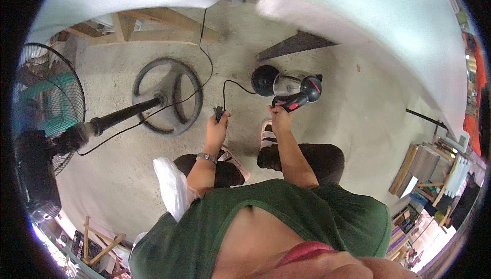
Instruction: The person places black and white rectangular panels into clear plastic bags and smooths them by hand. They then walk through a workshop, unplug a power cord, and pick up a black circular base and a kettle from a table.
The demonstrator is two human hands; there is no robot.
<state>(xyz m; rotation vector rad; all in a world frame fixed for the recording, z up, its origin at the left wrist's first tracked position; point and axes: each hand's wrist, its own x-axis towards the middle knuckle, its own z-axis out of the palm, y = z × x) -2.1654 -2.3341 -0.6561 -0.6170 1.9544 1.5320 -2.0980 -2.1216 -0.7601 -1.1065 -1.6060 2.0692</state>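
My right hand (279, 118) grips the black and red handle of a clear glass electric kettle (295, 88), held in the air above the concrete floor. Its round black base (264, 79) hangs just left of the kettle. A black cord (232, 83) runs from that base down to a black plug (219, 113), which my left hand (217, 128) pinches between its fingers. I wear a watch on the left wrist.
A black standing fan (48, 115) with a round floor base (168, 96) stands at left, its cable crossing the floor. A wooden frame (153, 26) sits under a white surface at top. White table edges curve along top and right. Clutter lies at lower right.
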